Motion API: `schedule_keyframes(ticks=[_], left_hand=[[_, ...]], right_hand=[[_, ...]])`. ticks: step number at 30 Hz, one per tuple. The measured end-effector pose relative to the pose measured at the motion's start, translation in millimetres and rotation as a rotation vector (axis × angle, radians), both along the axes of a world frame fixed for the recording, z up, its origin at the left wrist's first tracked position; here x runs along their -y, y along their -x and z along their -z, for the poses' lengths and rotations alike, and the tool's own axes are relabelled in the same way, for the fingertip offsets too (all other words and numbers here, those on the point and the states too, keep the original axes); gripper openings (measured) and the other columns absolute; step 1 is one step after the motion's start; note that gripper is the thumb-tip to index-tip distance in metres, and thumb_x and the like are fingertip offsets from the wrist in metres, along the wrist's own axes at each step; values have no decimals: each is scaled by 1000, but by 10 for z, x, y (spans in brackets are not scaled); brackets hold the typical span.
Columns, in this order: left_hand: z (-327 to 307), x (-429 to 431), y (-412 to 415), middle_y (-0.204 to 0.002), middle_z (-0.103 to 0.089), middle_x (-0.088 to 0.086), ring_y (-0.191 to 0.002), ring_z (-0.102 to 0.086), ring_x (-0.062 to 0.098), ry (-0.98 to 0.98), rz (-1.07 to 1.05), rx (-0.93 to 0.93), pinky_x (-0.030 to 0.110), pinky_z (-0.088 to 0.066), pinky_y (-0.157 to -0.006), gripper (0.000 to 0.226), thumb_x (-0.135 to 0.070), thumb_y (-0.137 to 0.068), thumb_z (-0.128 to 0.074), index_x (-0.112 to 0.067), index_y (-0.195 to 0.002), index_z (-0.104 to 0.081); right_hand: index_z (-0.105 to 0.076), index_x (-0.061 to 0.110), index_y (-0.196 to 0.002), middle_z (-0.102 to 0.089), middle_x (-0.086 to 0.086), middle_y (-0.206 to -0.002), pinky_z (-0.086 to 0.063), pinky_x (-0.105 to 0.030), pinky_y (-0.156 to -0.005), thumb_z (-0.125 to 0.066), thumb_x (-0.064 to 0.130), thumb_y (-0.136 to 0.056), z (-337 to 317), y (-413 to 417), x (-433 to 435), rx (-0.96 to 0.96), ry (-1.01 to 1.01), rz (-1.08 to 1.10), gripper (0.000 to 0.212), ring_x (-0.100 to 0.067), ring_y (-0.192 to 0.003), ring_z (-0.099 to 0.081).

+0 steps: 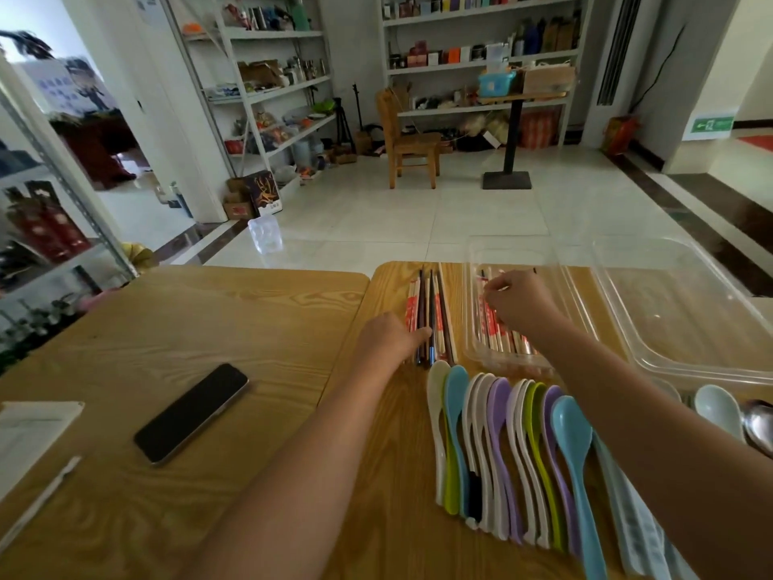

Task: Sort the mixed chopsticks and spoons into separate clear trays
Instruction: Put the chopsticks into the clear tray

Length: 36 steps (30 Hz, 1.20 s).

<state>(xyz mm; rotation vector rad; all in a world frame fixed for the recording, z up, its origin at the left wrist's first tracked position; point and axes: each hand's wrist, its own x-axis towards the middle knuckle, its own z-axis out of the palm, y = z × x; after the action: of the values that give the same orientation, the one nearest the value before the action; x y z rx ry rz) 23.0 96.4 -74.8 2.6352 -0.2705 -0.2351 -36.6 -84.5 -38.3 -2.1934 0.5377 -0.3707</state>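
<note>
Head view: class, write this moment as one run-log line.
left hand: fingers on loose chopsticks on table | right hand: curled over wrapped chopsticks in narrow tray | spoons: row on table

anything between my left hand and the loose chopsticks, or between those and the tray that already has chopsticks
Nothing visible. The left hand touches the loose chopsticks, and only a bare strip of table separates them from the narrow tray. The right hand is over that tray, partly occupying the drop spot.

Storeroom with goods-crammed metal shelves [477, 64]
</note>
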Motion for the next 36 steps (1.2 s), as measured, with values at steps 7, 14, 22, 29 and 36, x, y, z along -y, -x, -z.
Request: schedule_keyframes(ticks=[7,14,22,29,36], left_hand=[[-50,4,-102,-84,-61,2,-76,-60,17,-45,-18,-93,25,-39,-55,28,-34,-94,-63,-8,-107,-65],[-111,-70,-159,-75,-53,3,-64,-52,15,-111,-11,-142,26,-41,-56,19,-23,-97,-57,-9,-83,-56],[-108,-157,-104,-102,-60,11,-87,-60,23,44,-69,-221,33,-49,-75,37,-27,-98,-58,-1,-124,-55],[-240,-136,-64,-87,-62,6,-75,-61,18,145,-51,-202,32,-47,-72,40,-35,-98,-56,-2,-120,-57],[-510,16,109,-80,-67,13,-71,-65,26,376,106,-231,47,-56,-84,37,-37,-95,-61,-1,-98,-70]], right_hand=[[-69,6,-109,-68,-9,-84,-56,-33,-62,-54,9,-97,14,12,14,-4,-28,-7,20,-19,-63,-61],[-69,8,-110,-67,-8,-82,-53,-31,-58,-53,11,-97,4,-8,6,-7,1,-1,21,-17,-61,-59],[-69,6,-100,-70,-15,-87,-57,-37,-65,-52,10,-97,2,-12,-26,-29,17,2,18,-19,-63,-59],[-70,4,-92,-70,-16,-83,-49,-26,-54,-56,18,-97,-73,-34,-126,-31,-42,-10,20,-15,-59,-56],[-69,-2,-95,-69,-9,-75,-46,-21,-47,-66,31,-92,-246,-53,-278,-19,-474,-1,34,-11,-47,-51]])
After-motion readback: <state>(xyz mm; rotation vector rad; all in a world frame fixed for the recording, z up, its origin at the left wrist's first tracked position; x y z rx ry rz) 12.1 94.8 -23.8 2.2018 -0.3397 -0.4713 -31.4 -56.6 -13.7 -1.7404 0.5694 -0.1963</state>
